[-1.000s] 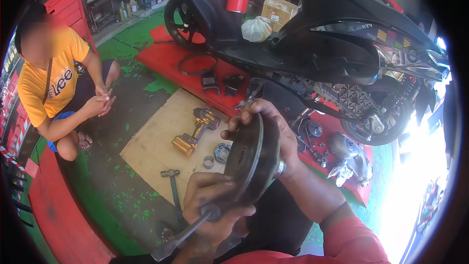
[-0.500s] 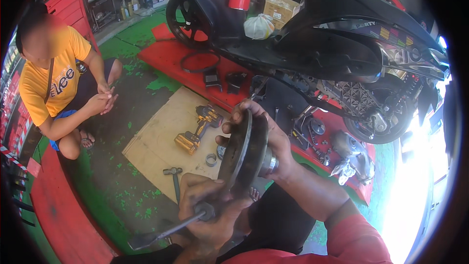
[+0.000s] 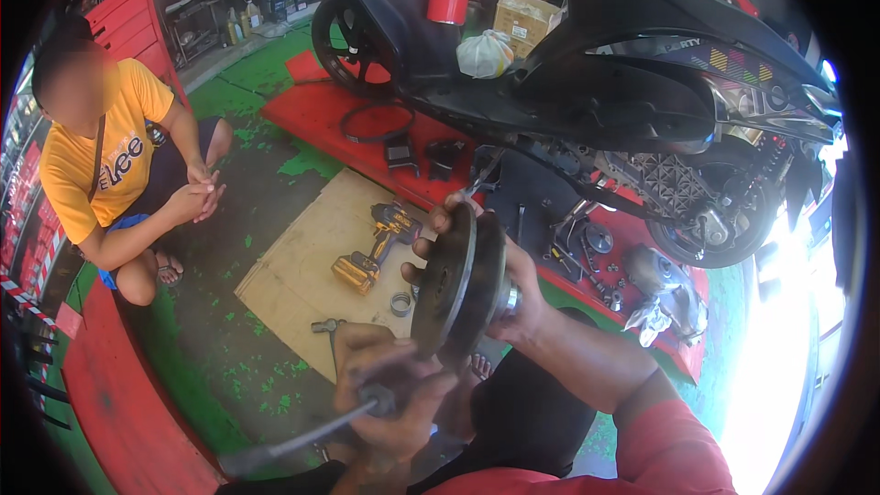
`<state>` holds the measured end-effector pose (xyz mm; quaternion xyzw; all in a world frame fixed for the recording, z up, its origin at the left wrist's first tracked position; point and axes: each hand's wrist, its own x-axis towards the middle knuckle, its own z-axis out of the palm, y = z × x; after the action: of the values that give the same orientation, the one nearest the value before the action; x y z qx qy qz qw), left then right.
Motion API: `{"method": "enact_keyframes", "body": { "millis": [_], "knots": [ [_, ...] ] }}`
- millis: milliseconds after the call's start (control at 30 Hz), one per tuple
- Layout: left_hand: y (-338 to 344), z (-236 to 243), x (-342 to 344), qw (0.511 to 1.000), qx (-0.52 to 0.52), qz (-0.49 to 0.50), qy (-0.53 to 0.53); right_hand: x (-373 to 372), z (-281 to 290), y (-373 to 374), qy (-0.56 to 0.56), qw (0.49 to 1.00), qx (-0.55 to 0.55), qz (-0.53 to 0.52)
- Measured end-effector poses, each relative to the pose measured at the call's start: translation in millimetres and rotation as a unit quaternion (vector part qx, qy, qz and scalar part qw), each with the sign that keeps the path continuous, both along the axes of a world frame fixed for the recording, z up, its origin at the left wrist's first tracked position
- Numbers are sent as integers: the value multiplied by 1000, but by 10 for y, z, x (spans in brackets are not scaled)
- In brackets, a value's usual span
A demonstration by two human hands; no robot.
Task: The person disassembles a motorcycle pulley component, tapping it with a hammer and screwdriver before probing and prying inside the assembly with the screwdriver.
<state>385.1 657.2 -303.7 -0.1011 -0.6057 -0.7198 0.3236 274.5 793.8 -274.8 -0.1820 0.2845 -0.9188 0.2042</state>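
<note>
The round metal pulley [image 3: 458,284] is held up on its edge in front of the person, above the brown board [image 3: 302,266]. The right hand [image 3: 500,284] is wrapped tight around it, fingers over the top rim. The left hand [image 3: 390,390] is closed on a long metal tool [image 3: 312,435] just under the pulley. It looks like the person is working the pulley loose with the tool; a steady hold seems needed. A yellow power tool [image 3: 376,247] lies on the board, near a black scooter [image 3: 587,92]. Another person [image 3: 119,174] squats beside it.
</note>
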Motion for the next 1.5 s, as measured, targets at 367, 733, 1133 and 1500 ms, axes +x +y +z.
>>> {"method": "enact_keyframes", "body": {
  "millis": [367, 733, 1133, 1500],
  "knots": [
    [13, -411, -239, 989, 144, -29, -2, 8, 7, 91, 72, 990, 64, -105],
    [-21, -517, -322, 995, 83, -41, 30, 18, 13, 97, 160, 972, 72, -159],
    [-44, -485, -299, 994, 93, -60, 3, 25, 31, 101, 192, 964, 71, -167],
    [-27, -463, -279, 997, 69, -46, 3, -16, -17, 114, 240, 957, 44, -159]
  ]
}}
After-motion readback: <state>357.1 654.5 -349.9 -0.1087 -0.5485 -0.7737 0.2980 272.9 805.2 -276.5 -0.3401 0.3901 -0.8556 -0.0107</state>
